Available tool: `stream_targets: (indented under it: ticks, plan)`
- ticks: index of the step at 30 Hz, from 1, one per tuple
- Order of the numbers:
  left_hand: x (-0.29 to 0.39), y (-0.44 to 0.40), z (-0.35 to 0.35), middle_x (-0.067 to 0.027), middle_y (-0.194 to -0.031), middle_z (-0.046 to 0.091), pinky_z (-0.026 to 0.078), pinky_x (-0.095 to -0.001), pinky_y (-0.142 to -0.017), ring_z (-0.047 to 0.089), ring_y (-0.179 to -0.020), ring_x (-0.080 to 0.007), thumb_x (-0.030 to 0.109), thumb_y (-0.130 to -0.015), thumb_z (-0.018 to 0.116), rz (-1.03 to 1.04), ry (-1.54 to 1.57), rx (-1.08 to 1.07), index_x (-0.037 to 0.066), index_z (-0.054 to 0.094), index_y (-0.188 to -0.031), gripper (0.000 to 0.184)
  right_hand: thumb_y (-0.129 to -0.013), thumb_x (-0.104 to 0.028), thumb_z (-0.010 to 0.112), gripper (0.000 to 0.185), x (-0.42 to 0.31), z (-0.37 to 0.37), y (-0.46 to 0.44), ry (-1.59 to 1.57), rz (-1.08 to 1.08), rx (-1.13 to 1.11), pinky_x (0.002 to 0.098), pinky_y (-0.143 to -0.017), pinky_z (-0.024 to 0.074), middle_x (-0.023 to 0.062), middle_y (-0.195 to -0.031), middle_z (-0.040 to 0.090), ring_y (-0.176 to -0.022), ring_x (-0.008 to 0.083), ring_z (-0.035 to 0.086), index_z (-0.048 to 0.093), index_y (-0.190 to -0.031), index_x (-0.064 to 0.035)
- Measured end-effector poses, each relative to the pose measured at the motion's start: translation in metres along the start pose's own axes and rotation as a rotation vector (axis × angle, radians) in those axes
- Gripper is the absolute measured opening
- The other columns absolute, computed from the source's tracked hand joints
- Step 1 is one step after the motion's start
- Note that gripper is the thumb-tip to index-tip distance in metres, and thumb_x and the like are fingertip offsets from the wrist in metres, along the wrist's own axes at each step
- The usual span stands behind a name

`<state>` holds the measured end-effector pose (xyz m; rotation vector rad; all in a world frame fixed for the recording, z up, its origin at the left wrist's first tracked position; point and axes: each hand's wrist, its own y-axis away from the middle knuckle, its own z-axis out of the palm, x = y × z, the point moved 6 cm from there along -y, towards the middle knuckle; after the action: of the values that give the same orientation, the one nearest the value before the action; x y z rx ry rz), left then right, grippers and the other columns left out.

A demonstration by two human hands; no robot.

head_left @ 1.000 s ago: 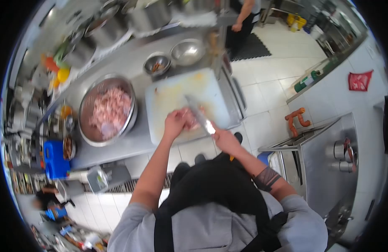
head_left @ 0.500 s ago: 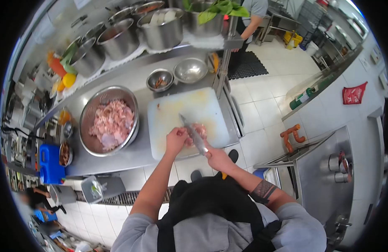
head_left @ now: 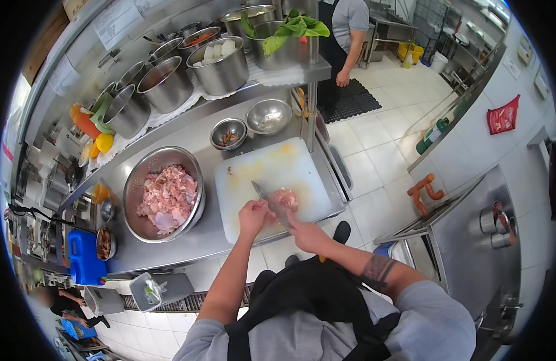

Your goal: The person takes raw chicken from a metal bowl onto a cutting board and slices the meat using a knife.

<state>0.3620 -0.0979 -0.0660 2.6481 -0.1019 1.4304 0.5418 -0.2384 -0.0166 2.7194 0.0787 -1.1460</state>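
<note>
My right hand (head_left: 309, 234) is wrapped round the handle of a knife (head_left: 270, 200), its broad blade slanting up and left over the white cutting board (head_left: 239, 177). Just left of the blade, my left hand (head_left: 254, 218) has its fingers curled on a piece of raw meat (head_left: 270, 218), partly covered by the fingers. On the blade's right side lies more raw meat (head_left: 287, 198), in small pieces. A large steel colander (head_left: 129, 207) stands left of the board, heaped with cut raw meat (head_left: 168, 198).
Behind the board are a small bowl (head_left: 213, 135) with brown bits and a wider steel bowl (head_left: 269, 114). Several steel pots (head_left: 221, 72) line the shelf above. A blue jug (head_left: 85, 259) stands at the left. Another person (head_left: 350, 36) stands beyond the shelf.
The view has tilted, so the shelf and counter sit lower in it. My hands stay at the board, and the knife is still beside my left fingers, its blade shifted slightly left.
</note>
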Motion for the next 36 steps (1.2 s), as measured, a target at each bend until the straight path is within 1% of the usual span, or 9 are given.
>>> stream_targets:
  ticks: [2, 11, 15, 17, 19, 24, 27, 29, 36]
  plan:
    - [-0.008, 0.000, 0.003, -0.0137, -0.090, 0.078, 0.060, -0.0350, -0.078, 0.075, -0.082, -0.0219, 0.020, -0.091, 0.081, 0.019, 0.045, -0.039, -0.002, 0.076, -0.104, 0.026, -0.099, -0.016, 0.060, 0.081, 0.000, 0.001, 0.013, 0.039, 0.100, -0.118, 0.0606, -0.079, 0.0538, 0.0325, -0.097, 0.071, -0.086, 0.0521, 0.069, 0.018, -0.167, -0.0015]
    - [0.008, 0.000, 0.001, -0.0129, -0.089, 0.077, 0.058, -0.0326, -0.073, 0.072, -0.079, -0.0186, 0.012, -0.089, 0.080, 0.120, 0.042, -0.039, -0.003, 0.074, -0.101, 0.020, -0.092, -0.009, 0.058, 0.081, 0.006, 0.029, -0.041, 0.057, 0.037, 0.052, 0.0598, -0.079, 0.0544, 0.0313, -0.093, 0.072, -0.086, 0.0503, 0.070, 0.025, -0.165, 0.0039]
    - [0.001, 0.001, -0.002, -0.0131, -0.089, 0.077, 0.058, -0.0345, -0.074, 0.072, -0.080, -0.0207, 0.014, -0.086, 0.081, 0.125, 0.048, -0.030, -0.002, 0.074, -0.099, 0.021, -0.095, -0.012, 0.059, 0.079, -0.005, 0.007, 0.006, 0.131, 0.040, -0.040, 0.0589, -0.081, 0.0551, 0.0310, -0.096, 0.072, -0.090, 0.0485, 0.070, 0.028, -0.167, -0.0058]
    - [0.008, 0.006, -0.013, -0.0166, -0.093, 0.076, 0.059, -0.0418, -0.076, 0.074, -0.084, -0.0326, 0.016, -0.083, 0.079, 0.068, -0.073, -0.005, 0.001, 0.071, -0.088, 0.018, -0.096, -0.013, 0.059, 0.078, 0.000, -0.005, 0.035, 0.151, 0.109, -0.103, 0.0584, -0.081, 0.0554, 0.0304, -0.096, 0.072, -0.091, 0.0475, 0.071, 0.029, -0.168, -0.0100]
    - [0.003, 0.006, -0.018, -0.0172, -0.092, 0.074, 0.058, -0.0439, -0.076, 0.073, -0.084, -0.0348, 0.018, -0.082, 0.080, 0.089, -0.132, 0.006, 0.001, 0.071, -0.087, 0.019, -0.105, -0.023, 0.058, 0.072, 0.014, -0.009, 0.060, 0.218, 0.123, -0.155, 0.0580, -0.083, 0.0554, 0.0279, -0.098, 0.071, -0.094, 0.0466, 0.070, 0.026, -0.169, -0.0196]
    - [0.007, 0.002, -0.033, -0.0186, -0.096, 0.072, 0.057, -0.0485, -0.082, 0.070, -0.091, -0.0390, 0.023, -0.083, 0.079, 0.024, -0.363, 0.034, 0.003, 0.071, -0.084, 0.021, -0.096, -0.017, 0.062, 0.073, 0.011, -0.069, 0.104, 0.391, 0.146, -0.287, 0.0550, -0.079, 0.0558, 0.0228, -0.092, 0.072, -0.088, 0.0434, 0.070, 0.039, -0.166, -0.0207]
    - [0.026, 0.026, -0.037, -0.0169, -0.105, 0.073, 0.057, -0.0476, -0.088, 0.069, -0.100, -0.0385, 0.022, -0.087, 0.075, 0.199, -0.221, 0.152, 0.004, 0.075, -0.091, 0.019, -0.101, -0.022, 0.063, 0.064, 0.005, -0.098, 0.113, 0.385, 0.153, -0.314, 0.0543, -0.080, 0.0555, 0.0219, -0.090, 0.071, -0.088, 0.0437, 0.069, 0.046, -0.162, -0.0259]
    - [0.050, 0.042, -0.025, -0.0133, -0.112, 0.074, 0.058, -0.0421, -0.092, 0.069, -0.107, -0.0341, 0.020, -0.090, 0.077, 0.494, -0.166, 0.023, 0.005, 0.078, -0.103, 0.020, -0.102, -0.023, 0.063, 0.063, 0.004, -0.108, 0.111, 0.316, 0.150, -0.122, 0.0538, -0.080, 0.0557, 0.0210, -0.089, 0.071, -0.088, 0.0430, 0.070, 0.046, -0.162, -0.0285]
    - [0.011, 0.060, -0.023, -0.0127, -0.112, 0.074, 0.060, -0.0408, -0.093, 0.071, -0.106, -0.0318, 0.010, -0.090, 0.075, 0.529, -0.174, 0.074, 0.004, 0.079, -0.107, 0.018, -0.104, -0.020, 0.061, 0.060, 0.002, -0.030, 0.044, -0.119, 0.071, 0.091, 0.0543, -0.087, 0.0551, 0.0312, -0.110, 0.071, -0.096, 0.0491, 0.070, 0.045, -0.162, -0.0142]
